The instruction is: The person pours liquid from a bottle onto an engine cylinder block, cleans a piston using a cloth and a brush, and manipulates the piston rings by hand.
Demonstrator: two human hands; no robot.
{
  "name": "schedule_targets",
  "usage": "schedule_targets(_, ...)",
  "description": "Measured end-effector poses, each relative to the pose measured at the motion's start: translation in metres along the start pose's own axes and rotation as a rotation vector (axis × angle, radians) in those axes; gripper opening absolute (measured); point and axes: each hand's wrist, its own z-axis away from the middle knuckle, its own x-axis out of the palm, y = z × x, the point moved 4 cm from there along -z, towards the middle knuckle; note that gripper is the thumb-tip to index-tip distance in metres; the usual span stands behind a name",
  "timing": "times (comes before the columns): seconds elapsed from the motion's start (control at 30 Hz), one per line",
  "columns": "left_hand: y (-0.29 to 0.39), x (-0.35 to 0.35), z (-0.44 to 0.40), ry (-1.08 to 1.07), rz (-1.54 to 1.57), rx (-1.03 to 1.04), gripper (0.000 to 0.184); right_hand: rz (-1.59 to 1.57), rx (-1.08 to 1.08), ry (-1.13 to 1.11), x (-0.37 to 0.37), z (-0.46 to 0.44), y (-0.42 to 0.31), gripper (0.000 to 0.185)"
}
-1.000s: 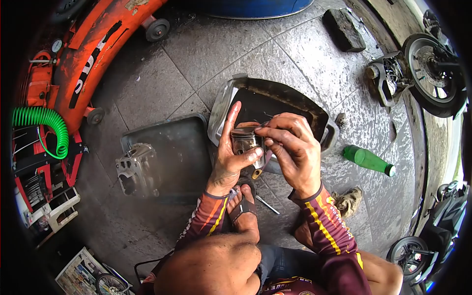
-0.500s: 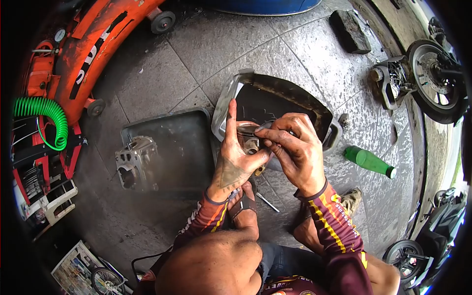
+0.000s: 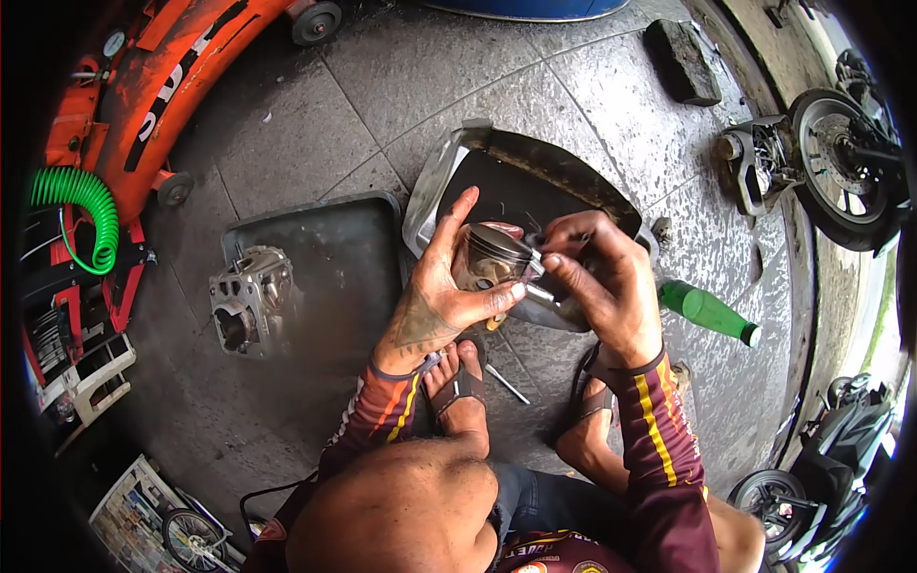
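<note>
A metal piston (image 3: 493, 250) with grooves around its crown is gripped in my left hand (image 3: 427, 304), tilted, my index finger stretched along its far side and my thumb along its near side. At the piston's right edge is my right hand (image 3: 616, 294), thumb and fingers curled together. Part of that hand is smeared by motion, and what it pinches is too small to make out. Beneath both hands lies a grey tray with a dark inside (image 3: 573, 181), partly hidden by them.
A black tray (image 3: 358, 224) sits to the left, with a metal engine casting (image 3: 253, 301) at its left side. A green bottle (image 3: 709, 311) lies on the right. Farther off are a dark block (image 3: 682, 62), an orange machine (image 3: 177, 81) and a motorcycle wheel (image 3: 845, 158). A metal rod (image 3: 507, 384) lies near my feet.
My right hand has drawn back to the right from over the piston, uncovering more of it. My left hand has shifted slightly left and still holds the piston.
</note>
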Motion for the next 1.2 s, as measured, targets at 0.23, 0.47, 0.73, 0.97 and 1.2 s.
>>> schedule_targets(0.23, 0.005, 0.004, 0.001, 0.036, -0.085, -0.04, 0.112, 0.159, -0.061, 0.009, 0.0, 0.001, -0.007, 0.023)
schedule_targets(0.47, 0.01, 0.009, 0.001, 0.024, -0.366, -0.04, 0.109, 0.329, -0.143, 0.06, 0.004, 0.001, -0.018, 0.014)
schedule_targets(0.73, 0.012, 0.011, -0.001, 0.093, -0.624, -0.051, 0.118, 0.292, -0.06, 0.1, 0.005, 0.004, -0.008, 0.015)
schedule_targets(0.97, 0.012, 0.017, 0.001, 0.19, -0.815, 0.153, 0.122, 0.381, -0.123, 0.11, 0.012, 0.0, -0.018, 0.013)
schedule_targets(1.2, 0.009, 0.021, 0.004, 0.223, -0.874, 0.189, 0.121, 0.452, -0.2, 0.102, 0.014, 0.0, -0.02, 0.013)
